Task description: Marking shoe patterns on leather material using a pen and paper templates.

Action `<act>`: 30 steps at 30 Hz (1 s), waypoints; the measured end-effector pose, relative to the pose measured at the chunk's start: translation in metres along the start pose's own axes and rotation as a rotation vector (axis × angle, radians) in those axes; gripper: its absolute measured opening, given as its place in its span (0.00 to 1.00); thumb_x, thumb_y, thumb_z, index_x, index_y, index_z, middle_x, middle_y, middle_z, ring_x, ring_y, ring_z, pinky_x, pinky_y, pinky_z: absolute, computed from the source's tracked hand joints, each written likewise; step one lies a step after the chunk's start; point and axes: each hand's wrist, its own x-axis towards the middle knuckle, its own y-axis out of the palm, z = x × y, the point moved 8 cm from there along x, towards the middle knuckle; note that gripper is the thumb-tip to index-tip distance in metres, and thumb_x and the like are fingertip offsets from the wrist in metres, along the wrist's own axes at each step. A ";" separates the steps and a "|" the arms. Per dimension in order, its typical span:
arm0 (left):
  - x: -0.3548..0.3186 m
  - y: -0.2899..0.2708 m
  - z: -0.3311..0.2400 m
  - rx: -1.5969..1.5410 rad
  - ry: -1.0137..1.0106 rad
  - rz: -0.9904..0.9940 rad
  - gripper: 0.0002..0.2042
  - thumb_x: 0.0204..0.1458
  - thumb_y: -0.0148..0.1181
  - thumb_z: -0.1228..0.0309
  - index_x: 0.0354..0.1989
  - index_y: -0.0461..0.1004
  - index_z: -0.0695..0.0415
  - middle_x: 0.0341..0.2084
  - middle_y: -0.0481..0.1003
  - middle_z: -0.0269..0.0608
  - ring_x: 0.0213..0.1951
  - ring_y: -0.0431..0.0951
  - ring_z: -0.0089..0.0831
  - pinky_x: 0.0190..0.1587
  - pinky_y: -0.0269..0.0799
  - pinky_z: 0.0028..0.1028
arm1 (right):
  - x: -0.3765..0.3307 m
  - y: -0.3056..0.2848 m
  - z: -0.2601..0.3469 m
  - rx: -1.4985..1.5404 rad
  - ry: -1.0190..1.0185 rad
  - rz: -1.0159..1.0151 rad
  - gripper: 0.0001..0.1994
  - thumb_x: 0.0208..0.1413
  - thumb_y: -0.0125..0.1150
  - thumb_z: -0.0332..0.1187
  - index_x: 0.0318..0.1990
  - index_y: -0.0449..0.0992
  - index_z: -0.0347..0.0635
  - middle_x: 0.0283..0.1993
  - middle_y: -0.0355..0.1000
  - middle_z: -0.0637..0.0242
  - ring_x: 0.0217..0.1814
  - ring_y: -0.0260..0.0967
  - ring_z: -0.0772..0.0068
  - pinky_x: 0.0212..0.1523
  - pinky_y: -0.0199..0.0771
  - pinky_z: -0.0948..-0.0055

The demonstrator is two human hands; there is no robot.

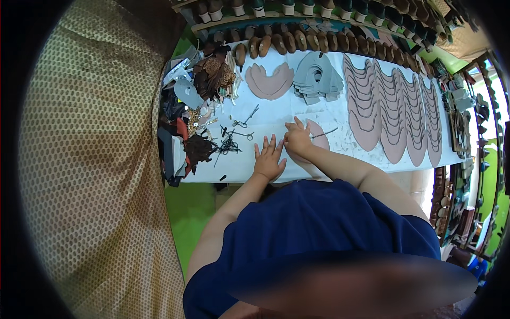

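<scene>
My left hand [269,159] lies flat on the white-covered table [287,112], fingers spread, with nothing in it. Close to its right, my right hand [297,138] presses on a curved, pinkish-beige leather piece [320,139], its fingers partly stretched out. That piece is partly hidden under the hand and forearm. A thin dark strip or stick [325,133] lies across it, just right of the hand. To the left of my left hand is a tangle of black cords or strips [228,143]. Beyond it lies what looks like a pair of scissors [245,123].
Overlapping pinkish pieces with dark curved edges [366,130] lie in rows at the right. Grey cut pieces [319,80] and a pale U-shaped stack [269,87] sit farther back. Scraps [212,74] crowd the left end. Shoe lasts [289,42] line the back; a patterned curtain [101,133] hangs left.
</scene>
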 end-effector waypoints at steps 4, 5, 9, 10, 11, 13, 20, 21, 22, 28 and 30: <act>0.000 -0.005 -0.003 0.024 0.003 0.032 0.40 0.52 0.54 0.51 0.72 0.50 0.56 0.73 0.44 0.49 0.73 0.42 0.51 0.69 0.29 0.60 | 0.003 0.000 0.002 -0.049 -0.009 0.017 0.04 0.43 0.69 0.39 0.27 0.83 0.55 0.68 0.62 0.64 0.78 0.40 0.49 0.66 0.33 0.23; 0.001 -0.002 -0.002 0.024 0.005 0.031 0.40 0.52 0.54 0.51 0.72 0.50 0.56 0.73 0.44 0.49 0.73 0.42 0.51 0.69 0.29 0.60 | 0.003 -0.001 0.000 -0.050 -0.008 0.016 0.04 0.43 0.69 0.39 0.27 0.83 0.55 0.68 0.62 0.64 0.78 0.40 0.49 0.66 0.33 0.23; 0.001 0.006 0.005 -0.009 -0.013 -0.025 0.40 0.53 0.54 0.51 0.71 0.50 0.57 0.73 0.44 0.47 0.74 0.42 0.48 0.69 0.29 0.61 | -0.002 -0.005 -0.002 0.026 -0.029 0.114 0.12 0.41 0.71 0.39 0.37 0.83 0.57 0.69 0.61 0.63 0.78 0.39 0.46 0.67 0.35 0.25; 0.001 0.006 0.005 0.001 -0.019 -0.024 0.40 0.53 0.54 0.51 0.72 0.50 0.57 0.74 0.44 0.45 0.74 0.42 0.45 0.69 0.29 0.61 | -0.004 -0.006 -0.004 0.084 -0.043 0.114 0.16 0.42 0.71 0.39 0.43 0.82 0.59 0.69 0.61 0.63 0.78 0.39 0.45 0.68 0.37 0.26; 0.001 0.007 0.005 0.002 -0.016 -0.025 0.40 0.53 0.54 0.51 0.72 0.50 0.57 0.74 0.44 0.45 0.74 0.42 0.45 0.69 0.29 0.61 | -0.005 -0.009 -0.007 0.083 -0.041 0.111 0.16 0.42 0.71 0.39 0.43 0.82 0.59 0.69 0.61 0.63 0.78 0.39 0.45 0.68 0.37 0.26; 0.000 0.007 0.005 -0.028 -0.006 -0.037 0.39 0.52 0.54 0.52 0.71 0.50 0.57 0.73 0.45 0.47 0.73 0.43 0.48 0.69 0.28 0.61 | -0.007 -0.013 -0.015 0.090 -0.061 0.119 0.21 0.44 0.71 0.39 0.49 0.79 0.60 0.69 0.61 0.64 0.77 0.41 0.45 0.68 0.40 0.27; -0.004 0.010 -0.005 0.036 0.085 -0.006 0.36 0.55 0.51 0.54 0.71 0.52 0.54 0.73 0.47 0.42 0.73 0.44 0.45 0.68 0.29 0.63 | -0.016 -0.053 -0.099 0.037 0.122 -0.094 0.17 0.49 0.68 0.42 0.48 0.80 0.62 0.67 0.63 0.67 0.77 0.42 0.47 0.67 0.41 0.26; -0.005 0.012 -0.010 0.067 0.145 0.011 0.35 0.55 0.50 0.54 0.71 0.53 0.53 0.73 0.48 0.39 0.73 0.45 0.44 0.68 0.29 0.64 | -0.024 -0.059 -0.115 -0.004 0.171 -0.117 0.14 0.49 0.67 0.41 0.45 0.82 0.62 0.66 0.65 0.68 0.77 0.42 0.49 0.67 0.39 0.25; -0.005 0.014 -0.016 0.098 0.203 0.028 0.33 0.56 0.49 0.54 0.71 0.54 0.52 0.73 0.49 0.37 0.73 0.45 0.43 0.68 0.29 0.64 | -0.031 -0.066 -0.127 -0.046 0.218 -0.139 0.11 0.49 0.66 0.40 0.41 0.84 0.63 0.65 0.66 0.69 0.77 0.42 0.50 0.67 0.37 0.24; -0.001 0.016 -0.024 0.095 0.103 0.000 0.33 0.58 0.48 0.53 0.71 0.54 0.50 0.71 0.54 0.34 0.74 0.44 0.42 0.68 0.28 0.64 | -0.064 -0.074 -0.145 -0.162 0.122 -0.117 0.05 0.48 0.65 0.37 0.32 0.85 0.61 0.64 0.67 0.73 0.78 0.41 0.55 0.68 0.35 0.25; -0.002 0.018 -0.026 0.093 0.081 0.003 0.33 0.58 0.48 0.53 0.71 0.53 0.50 0.71 0.54 0.35 0.74 0.44 0.43 0.67 0.28 0.64 | -0.069 -0.075 -0.146 -0.162 0.117 -0.121 0.04 0.48 0.65 0.37 0.32 0.84 0.61 0.64 0.67 0.73 0.78 0.42 0.56 0.68 0.35 0.25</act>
